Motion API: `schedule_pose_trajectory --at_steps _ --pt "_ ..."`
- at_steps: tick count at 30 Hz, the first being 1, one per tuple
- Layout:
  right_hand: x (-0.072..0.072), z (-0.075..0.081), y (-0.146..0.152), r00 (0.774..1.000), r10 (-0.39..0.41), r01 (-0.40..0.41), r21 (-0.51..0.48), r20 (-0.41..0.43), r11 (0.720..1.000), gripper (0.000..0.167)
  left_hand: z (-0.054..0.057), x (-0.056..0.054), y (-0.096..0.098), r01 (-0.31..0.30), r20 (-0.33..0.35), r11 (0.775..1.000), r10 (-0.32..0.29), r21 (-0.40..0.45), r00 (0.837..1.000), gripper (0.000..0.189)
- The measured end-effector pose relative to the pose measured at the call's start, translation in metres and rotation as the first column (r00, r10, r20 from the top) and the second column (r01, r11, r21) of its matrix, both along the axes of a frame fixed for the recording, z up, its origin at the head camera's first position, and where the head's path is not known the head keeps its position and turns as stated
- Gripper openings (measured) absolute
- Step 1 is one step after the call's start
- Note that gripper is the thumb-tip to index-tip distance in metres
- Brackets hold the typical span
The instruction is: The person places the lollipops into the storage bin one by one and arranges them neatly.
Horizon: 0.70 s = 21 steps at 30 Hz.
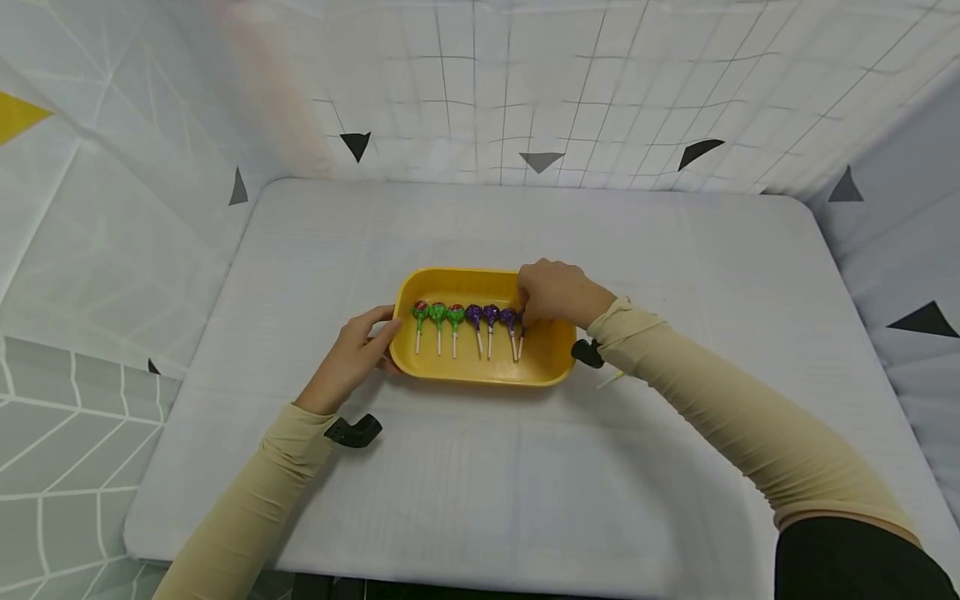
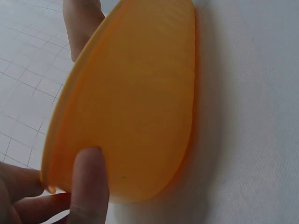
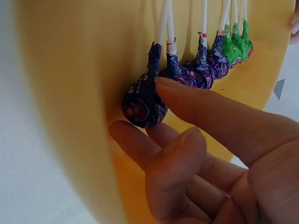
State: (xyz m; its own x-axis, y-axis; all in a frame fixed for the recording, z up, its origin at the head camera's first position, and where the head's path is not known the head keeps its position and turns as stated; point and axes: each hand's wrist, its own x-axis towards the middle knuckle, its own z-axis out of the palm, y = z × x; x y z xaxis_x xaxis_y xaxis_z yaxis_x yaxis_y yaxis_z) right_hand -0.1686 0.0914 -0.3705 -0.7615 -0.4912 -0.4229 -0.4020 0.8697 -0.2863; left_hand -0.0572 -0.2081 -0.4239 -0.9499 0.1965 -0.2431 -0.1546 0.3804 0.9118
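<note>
A yellow tray (image 1: 480,373) holds a row of lollipops, their white sticks pointing toward me. Green-wrapped lollipops (image 1: 438,312) with red tops lie on the left, purple-wrapped lollipops (image 1: 491,314) on the right. My left hand (image 1: 348,354) grips the tray's left end, the thumb (image 2: 89,182) against its outer wall and other fingers at the rim. Reaching over the right side, my right hand (image 1: 558,292) has its fingers around the wrapped head of the rightmost purple lollipop (image 3: 140,100). That head is mostly hidden in the head view but plain in the right wrist view.
On the white table (image 1: 465,500), a thin pale stick (image 1: 611,380) shows beneath my right wrist, its other end hidden. Black wrist cameras (image 1: 354,431) sit on both wrists. White gridded sheeting (image 1: 480,92) rises behind the table's far edge.
</note>
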Motion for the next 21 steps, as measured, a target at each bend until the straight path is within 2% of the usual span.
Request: schedule_pose_trajectory --at_steps 10,21 --pt "-0.002 0.002 0.004 1.0 -0.001 0.001 -0.006 0.018 1.0 0.017 -0.002 0.0 0.0 0.003 -0.012 1.0 -0.003 -0.001 1.0 0.047" --pt "0.005 0.017 0.01 0.999 -0.028 0.028 0.01 0.037 1.0 0.031 -0.001 0.0 0.001 -0.001 -0.007 1.0 0.001 -0.013 1.0 0.047"
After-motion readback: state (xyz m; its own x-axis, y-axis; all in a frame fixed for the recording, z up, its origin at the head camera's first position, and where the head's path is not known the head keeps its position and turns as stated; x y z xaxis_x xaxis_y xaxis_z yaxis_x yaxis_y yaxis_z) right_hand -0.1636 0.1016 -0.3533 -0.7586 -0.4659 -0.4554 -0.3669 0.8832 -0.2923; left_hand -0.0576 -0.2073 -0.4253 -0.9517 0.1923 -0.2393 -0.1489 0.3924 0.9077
